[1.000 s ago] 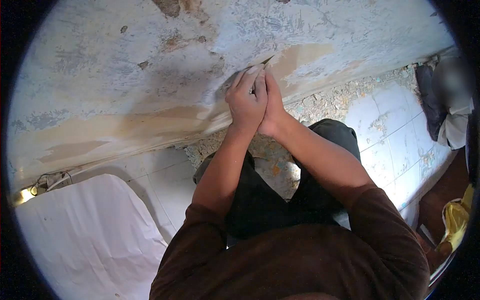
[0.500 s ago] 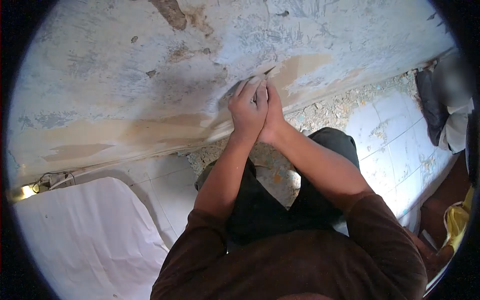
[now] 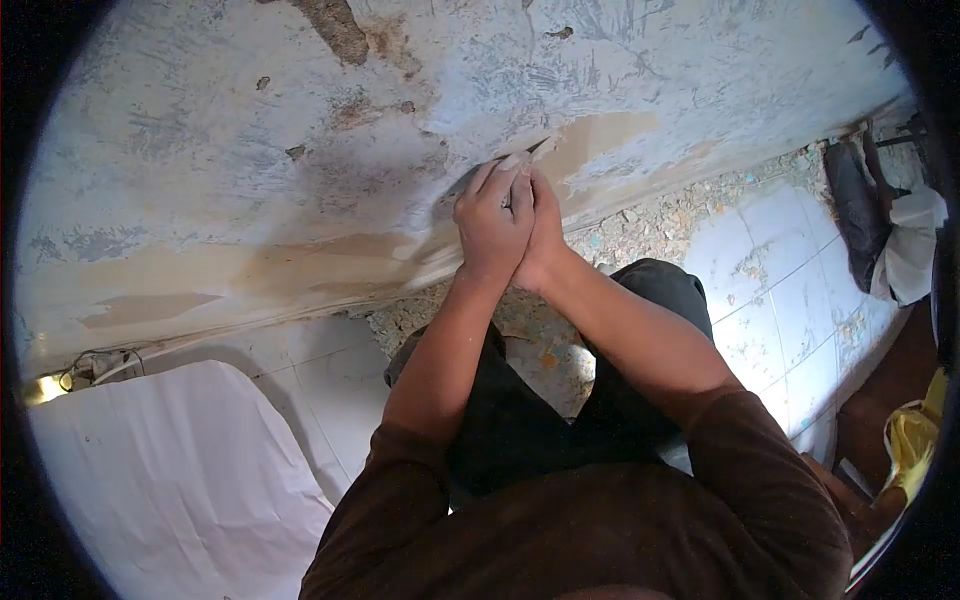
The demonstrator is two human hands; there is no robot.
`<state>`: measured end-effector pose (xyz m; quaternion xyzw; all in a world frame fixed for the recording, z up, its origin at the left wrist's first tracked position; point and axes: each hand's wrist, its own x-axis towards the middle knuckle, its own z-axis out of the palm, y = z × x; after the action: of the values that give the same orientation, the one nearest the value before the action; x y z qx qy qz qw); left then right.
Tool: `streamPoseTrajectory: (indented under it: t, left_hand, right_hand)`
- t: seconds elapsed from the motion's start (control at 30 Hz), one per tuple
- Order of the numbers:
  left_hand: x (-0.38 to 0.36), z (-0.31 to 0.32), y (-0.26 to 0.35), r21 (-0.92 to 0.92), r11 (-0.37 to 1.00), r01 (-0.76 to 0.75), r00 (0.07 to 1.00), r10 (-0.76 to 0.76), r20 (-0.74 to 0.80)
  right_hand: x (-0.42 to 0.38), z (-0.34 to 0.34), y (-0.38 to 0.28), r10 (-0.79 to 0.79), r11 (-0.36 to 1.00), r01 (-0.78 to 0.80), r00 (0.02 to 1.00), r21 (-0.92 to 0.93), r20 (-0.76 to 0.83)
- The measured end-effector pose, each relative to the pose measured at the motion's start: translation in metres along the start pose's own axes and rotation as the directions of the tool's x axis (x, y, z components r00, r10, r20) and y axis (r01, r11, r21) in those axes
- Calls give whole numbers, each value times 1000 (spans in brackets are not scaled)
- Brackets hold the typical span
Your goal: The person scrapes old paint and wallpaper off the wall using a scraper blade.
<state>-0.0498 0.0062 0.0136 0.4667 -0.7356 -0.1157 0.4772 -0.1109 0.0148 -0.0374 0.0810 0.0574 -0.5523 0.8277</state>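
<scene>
My left hand (image 3: pixel 490 222) and my right hand (image 3: pixel 543 225) are pressed together against the lower part of the worn wall (image 3: pixel 240 190). Their fingers are closed round a scraper (image 3: pixel 541 147), of which only a thin dark corner shows above the fingertips. Its handle is hidden by the hands. Pale dust coats the fingers. Just right of the hands is a smooth tan patch (image 3: pixel 600 135) where the pale coating is off.
Crumbled debris (image 3: pixel 650 225) lies along the wall's foot on white floor tiles (image 3: pixel 790 270). A white sheet (image 3: pixel 170 470) and a glowing lamp (image 3: pixel 50 387) with wires are at left. Dark and whitish cloth (image 3: pixel 912 245) and a yellow bag (image 3: pixel 912 445) are at right.
Both hands stay closed together at nearly the same wall spot. The view has shifted slightly. A blurred round shape at the upper right edge no longer shows.
</scene>
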Motion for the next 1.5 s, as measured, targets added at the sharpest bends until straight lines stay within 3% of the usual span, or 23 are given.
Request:
streamPoseTrajectory:
  t: [0.03,0.1,0.2,0.4,0.5,0.53,0.6,0.73,0.8,0.9,0.93,1.0,1.13,1.2,1.33,1.4,1.43,1.5]
  left_hand:
    - [0,2,-3,1,1000,-2,1000,2,5]
    - [3,4,-9,96,995,7,980,-26,196]
    - [1,2,-2,7,999,-49,998,49,50]
    - [2,10,-4,50,998,-27,989,19,147]
    - [2,5,0,11,998,-54,998,54,14]
    - [3,7,-2,12,998,-59,998,59,18]
    - [4,9,-6,122,993,-10,983,-12,182]
    - [1,6,1,60,992,-113,993,112,23]
    - [3,5,7,2,1000,21,998,-21,57]
    - [4,6,-3,83,996,8,977,-26,213]
    - [4,6,-3,81,997,11,978,-28,207]
    - [1,3,-3,23,1000,-20,998,19,52]
    - [6,8,-7,107,994,-27,983,7,183]
    - [2,9,-8,54,998,-43,992,36,121]
    - [4,6,-8,15,1000,15,997,-16,80]
    - [8,11,-13,86,996,-29,970,8,245]
    - [7,7,-13,85,996,-29,971,8,240]
    - [2,4,-9,47,996,-74,996,72,49]
  right_hand:
    - [0,-3,0,-3,1000,3,1000,5,1]
    - [-1,-6,1,0,1000,0,1000,13,4]
    - [-5,-3,-5,3,1000,-3,1000,2,0]
    - [-12,1,-7,3,1000,-3,1000,10,-3]
    - [-14,5,-12,10,1000,-10,999,-6,-31]
    - [-13,6,-11,10,1000,-10,999,-1,-40]
    - [-11,8,-5,15,1000,-14,998,14,-62]
    - [-15,13,-5,21,999,-18,997,49,-70]
    - [-13,13,-6,70,997,-65,988,43,-135]
    - [-12,15,-1,44,999,-41,991,19,-127]
    - [-12,16,-2,29,1000,-29,992,-1,-127]
    - [-13,16,-3,1,999,-5,992,-32,-125]
    - [-17,28,-4,59,997,-53,992,53,-115]
    - [-20,38,2,-140,985,96,930,-141,-341]
    - [2,8,3,-15,1000,15,984,-4,-177]
    - [3,3,5,-1,990,13,996,139,-87]
    - [4,3,6,1,991,11,996,135,-86]
    - [2,9,3,2,1000,0,977,8,-213]
